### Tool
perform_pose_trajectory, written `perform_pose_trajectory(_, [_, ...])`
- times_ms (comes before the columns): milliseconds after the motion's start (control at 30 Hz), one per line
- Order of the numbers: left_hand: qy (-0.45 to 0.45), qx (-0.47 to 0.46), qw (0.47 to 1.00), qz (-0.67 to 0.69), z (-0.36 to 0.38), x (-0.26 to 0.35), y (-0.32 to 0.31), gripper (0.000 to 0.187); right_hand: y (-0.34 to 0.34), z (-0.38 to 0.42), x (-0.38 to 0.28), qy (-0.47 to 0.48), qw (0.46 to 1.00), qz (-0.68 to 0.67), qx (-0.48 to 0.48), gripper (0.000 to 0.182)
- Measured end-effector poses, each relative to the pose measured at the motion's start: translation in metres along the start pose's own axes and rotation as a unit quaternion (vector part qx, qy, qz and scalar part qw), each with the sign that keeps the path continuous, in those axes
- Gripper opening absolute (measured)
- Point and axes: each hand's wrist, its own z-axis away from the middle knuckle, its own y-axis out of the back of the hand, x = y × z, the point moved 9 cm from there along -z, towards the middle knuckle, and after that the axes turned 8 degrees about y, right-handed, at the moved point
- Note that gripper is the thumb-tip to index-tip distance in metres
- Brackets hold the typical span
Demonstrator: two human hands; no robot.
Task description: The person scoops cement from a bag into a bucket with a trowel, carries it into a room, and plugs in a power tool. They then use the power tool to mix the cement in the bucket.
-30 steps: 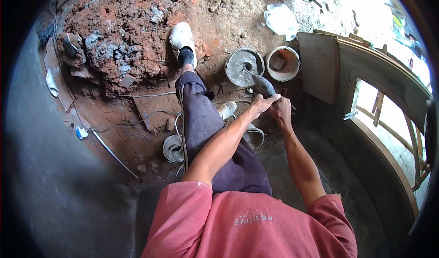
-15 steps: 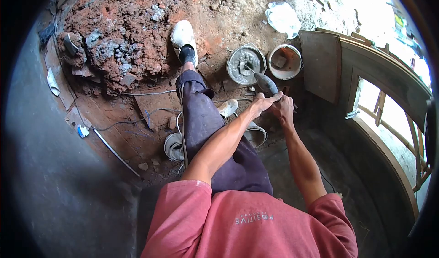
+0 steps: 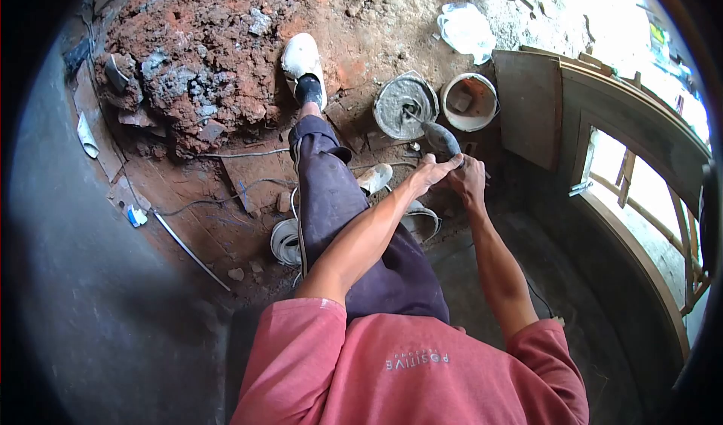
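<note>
Both of my hands are wrapped round a mud-smeared power drill (image 3: 441,140), my left hand (image 3: 434,172) on its near left side and my right hand (image 3: 470,175) close beside it at the rear end. From the drill a mixing rod reaches down into wet grey mortar (image 3: 398,108), and its lower end is hidden in the mix. A bucket (image 3: 377,115) holds this mortar. Right beside it stands a second bucket (image 3: 491,120) with a brownish lump inside. My fingers partly cover the drill's grip.
Rubble and red earth (image 3: 218,71) are heaped at the far left, next to my outstretched foot (image 3: 303,57). Cables and a coiled white hose (image 3: 286,242) lie near my leg. A white plastic bag (image 3: 465,32) sits beyond the buckets. A wooden-framed window opening (image 3: 602,199) borders the right.
The mortar's surface has swirled into a different pattern around the rod. The drill has shifted very slightly to the right, and both hands keep their hold.
</note>
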Motion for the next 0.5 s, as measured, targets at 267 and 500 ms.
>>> perform_pose_trajectory(267, [0.018, 0.011, 1.000, -0.005, -0.006, -0.007, 0.007, 0.094, -0.001, -0.005, -0.006, 0.015, 1.000, 0.008, 0.022, 0.030])
perform_pose_trajectory(500, [-0.012, -0.010, 1.000, -0.005, 0.002, 0.000, 0.001, 0.091, -0.001, 0.001, -0.003, 0.027, 0.999, 0.015, 0.041, 0.029])
